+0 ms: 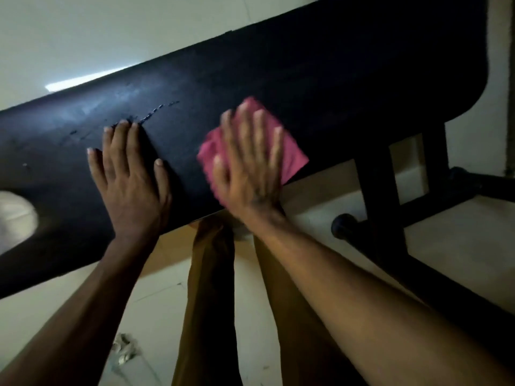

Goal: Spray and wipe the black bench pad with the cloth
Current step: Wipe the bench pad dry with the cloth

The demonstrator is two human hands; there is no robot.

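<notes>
The black bench pad [320, 79] runs slantwise across the view, from lower left to upper right. A pink cloth [292, 154] lies on its near half. My right hand [250, 168] presses flat on the cloth with fingers spread, blurred by motion. My left hand [131, 179] rests flat on the bare pad to the left of the cloth, fingers apart, holding nothing. A line of small droplets or scuffs [152, 114] shows on the pad just beyond my left fingertips. No spray bottle is in view.
The bench's black metal frame [384, 218] and its legs stand at the right on a pale tiled floor [83, 29]. My trouser legs [211, 288] hang below the pad's near edge. A small crumpled scrap [124, 349] lies on the floor at lower left.
</notes>
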